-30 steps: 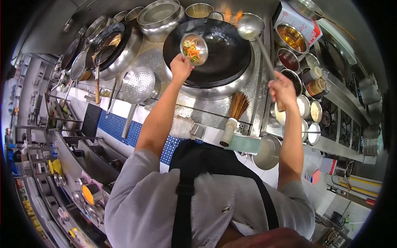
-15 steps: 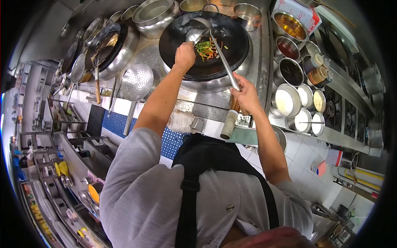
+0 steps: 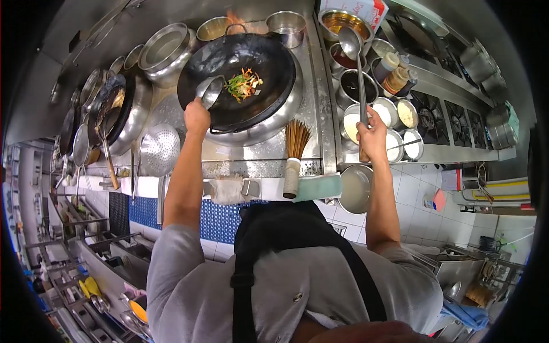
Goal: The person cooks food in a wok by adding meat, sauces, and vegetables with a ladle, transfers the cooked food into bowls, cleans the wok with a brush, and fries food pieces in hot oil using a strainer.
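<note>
My left hand (image 3: 197, 117) is closed at the left rim of the black wok (image 3: 263, 63), around a shiny metal scoop (image 3: 210, 91) whose handle is mostly hidden. The scoop's rounded head hangs over the wok. Beside it, cut vegetables (image 3: 243, 86) in green, orange and white lie inside the wok. Over at the right, my right hand (image 3: 372, 136) grips the long handle of a steel ladle (image 3: 350, 43). The ladle's bowl is above the sauce containers, near the pan of amber liquid (image 3: 345, 24). A pan of dark sauce (image 3: 358, 87) stands below it.
A bamboo wok brush (image 3: 294, 154) stands at the counter's front edge, beside a green cloth (image 3: 317, 187). Left of the wok are a perforated skimmer (image 3: 160, 150) and a second wok (image 3: 119, 106). Flame (image 3: 235, 22) shows behind the wok. Squeeze bottles (image 3: 394, 77) stand at the right.
My right hand has carried the ladle from over the wok to the sauce containers at the right. My left hand and the scoop have moved from the vegetables toward the wok's left rim.
</note>
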### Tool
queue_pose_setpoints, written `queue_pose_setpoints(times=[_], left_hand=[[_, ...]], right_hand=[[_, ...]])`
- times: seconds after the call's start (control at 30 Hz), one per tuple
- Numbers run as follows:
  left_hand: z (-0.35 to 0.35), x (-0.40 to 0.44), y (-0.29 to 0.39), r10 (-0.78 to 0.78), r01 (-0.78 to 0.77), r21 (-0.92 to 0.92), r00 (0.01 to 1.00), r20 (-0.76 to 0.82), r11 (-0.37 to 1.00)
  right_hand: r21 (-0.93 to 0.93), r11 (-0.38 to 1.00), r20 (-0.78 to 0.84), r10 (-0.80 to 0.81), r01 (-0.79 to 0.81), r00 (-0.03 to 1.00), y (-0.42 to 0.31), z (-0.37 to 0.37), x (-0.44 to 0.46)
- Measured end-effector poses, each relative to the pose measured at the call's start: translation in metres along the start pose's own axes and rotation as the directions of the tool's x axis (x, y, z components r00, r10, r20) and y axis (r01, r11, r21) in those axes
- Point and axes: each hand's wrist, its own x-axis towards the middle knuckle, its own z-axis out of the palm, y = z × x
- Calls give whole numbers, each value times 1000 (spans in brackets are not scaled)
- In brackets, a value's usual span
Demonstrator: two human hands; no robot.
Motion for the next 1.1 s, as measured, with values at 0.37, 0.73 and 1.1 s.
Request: queue_pose_setpoints(times=[0.37,0.73,1.1], left_hand=[[-101,-97,-10,-299,144,-522,927,-227,841],[-143,-215,-45,-541,136,-815,806,-240,564],[-164,-485,-221,-930,189,-916,172,-324,354]], right_hand=[[-47,995,25,89,-88,996,18,-23,38],[640,669,229,303,-377,925,-24,-41,71],[423,896,188,61,-137,980,-23,-39,66]])
